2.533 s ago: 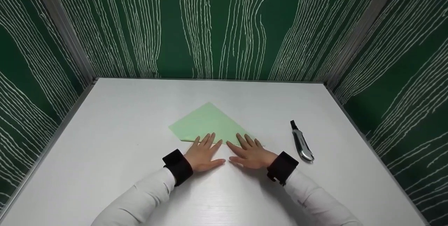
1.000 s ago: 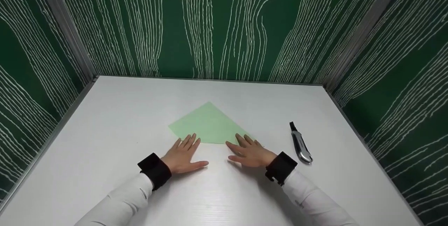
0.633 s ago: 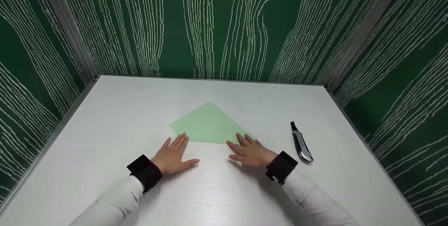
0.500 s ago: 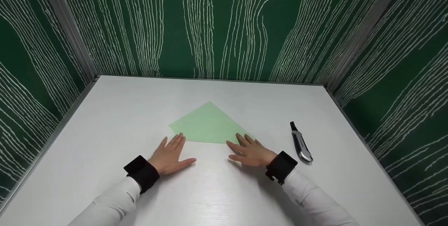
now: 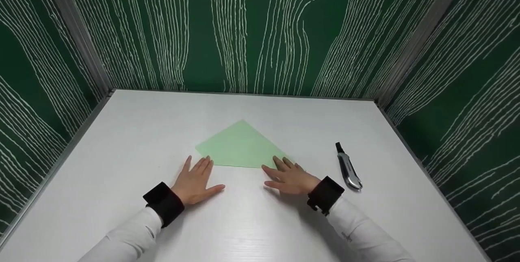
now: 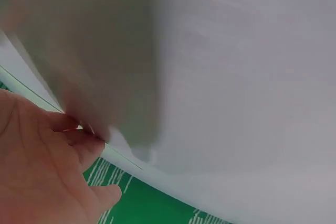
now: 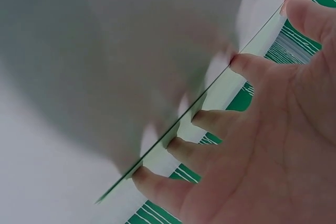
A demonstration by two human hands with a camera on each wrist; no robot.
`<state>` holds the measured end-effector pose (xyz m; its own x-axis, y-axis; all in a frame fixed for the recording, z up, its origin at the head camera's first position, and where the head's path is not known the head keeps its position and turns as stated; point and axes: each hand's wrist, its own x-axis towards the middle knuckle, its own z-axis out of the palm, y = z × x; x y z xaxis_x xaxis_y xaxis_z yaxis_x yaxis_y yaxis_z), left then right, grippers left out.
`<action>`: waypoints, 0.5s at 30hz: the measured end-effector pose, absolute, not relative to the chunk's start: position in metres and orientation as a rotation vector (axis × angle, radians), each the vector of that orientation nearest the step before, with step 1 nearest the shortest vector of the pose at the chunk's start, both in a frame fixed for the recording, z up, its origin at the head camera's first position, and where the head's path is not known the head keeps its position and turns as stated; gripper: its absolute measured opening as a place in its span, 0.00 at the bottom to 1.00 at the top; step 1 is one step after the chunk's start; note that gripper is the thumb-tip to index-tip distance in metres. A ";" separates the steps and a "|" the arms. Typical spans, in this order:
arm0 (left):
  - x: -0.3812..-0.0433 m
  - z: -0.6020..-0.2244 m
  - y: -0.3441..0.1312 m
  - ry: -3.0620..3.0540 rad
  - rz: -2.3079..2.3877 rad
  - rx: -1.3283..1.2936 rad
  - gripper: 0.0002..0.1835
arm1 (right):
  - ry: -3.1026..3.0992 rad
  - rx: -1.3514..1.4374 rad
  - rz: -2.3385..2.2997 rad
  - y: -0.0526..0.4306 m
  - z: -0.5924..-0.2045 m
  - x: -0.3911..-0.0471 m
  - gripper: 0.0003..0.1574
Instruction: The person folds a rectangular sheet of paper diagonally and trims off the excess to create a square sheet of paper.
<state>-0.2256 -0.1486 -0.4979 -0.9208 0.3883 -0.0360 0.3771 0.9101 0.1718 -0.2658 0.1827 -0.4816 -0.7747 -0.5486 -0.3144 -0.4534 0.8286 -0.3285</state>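
A light green sheet of paper [image 5: 241, 144], folded along its near edge, lies flat on the white table in the head view. My left hand [image 5: 194, 184] is spread at its near left corner, two fingertips on the paper and the thumb out to the side. At the near right part of the fold, my right hand [image 5: 290, 177] presses down with straight, spread fingers. From the right wrist, the folded edge [image 7: 184, 114] shows as a thin dark green line under the fingertips [image 7: 176, 145]. In the left wrist view, the fingertips [image 6: 92, 142] meet the table by the paper's corner.
A grey and black utility knife [image 5: 348, 168] lies on the white table [image 5: 142, 132] to the right of the paper, beyond my right wrist. Green walls [image 5: 276, 30] with white wavy lines stand along the back and both sides. Black bands [image 5: 164, 204] circle both wrists.
My left hand has slid left along the fold, from the paper's middle to its left corner. The raised left flap of the fold now lies flat. My right hand has stayed in place.
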 end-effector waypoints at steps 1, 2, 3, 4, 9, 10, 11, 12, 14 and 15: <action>-0.226 -0.497 -0.148 3.004 0.245 0.601 0.49 | 2.607 -0.746 -0.328 0.183 -0.481 -0.266 0.42; -0.226 -0.497 -0.147 3.005 0.251 0.596 0.48 | 2.604 -0.743 -0.330 0.182 -0.481 -0.266 0.42; -0.226 -0.496 -0.145 3.009 0.267 0.593 0.48 | 2.602 -0.739 -0.334 0.182 -0.481 -0.266 0.42; -0.226 -0.495 -0.143 3.013 0.272 0.591 0.47 | 2.600 -0.734 -0.340 0.182 -0.481 -0.266 0.41; -0.227 -0.492 -0.125 3.031 0.268 0.686 0.45 | 2.611 -0.710 -0.323 0.181 -0.481 -0.266 0.41; -0.227 -0.492 -0.120 3.026 0.250 0.725 0.44 | 2.617 -0.706 -0.310 0.181 -0.481 -0.267 0.40; -0.227 -0.493 -0.115 3.019 0.233 0.769 0.44 | 2.622 -0.702 -0.299 0.180 -0.481 -0.267 0.40; -0.228 -0.493 -0.109 3.008 0.215 0.807 0.44 | 2.628 -0.704 -0.291 0.179 -0.481 -0.267 0.39; -0.230 -0.494 -0.098 2.989 0.153 0.862 0.43 | 2.639 -0.715 -0.275 0.178 -0.481 -0.268 0.39; -0.231 -0.494 -0.093 2.983 0.130 0.874 0.43 | 2.644 -0.716 -0.266 0.178 -0.481 -0.269 0.38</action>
<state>-0.2305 -0.0935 -0.4940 -0.8418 0.5397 -0.0059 0.5372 0.8388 0.0886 -0.2686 0.1776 -0.4810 -0.7946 -0.5181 -0.3166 -0.4447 0.8516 -0.2775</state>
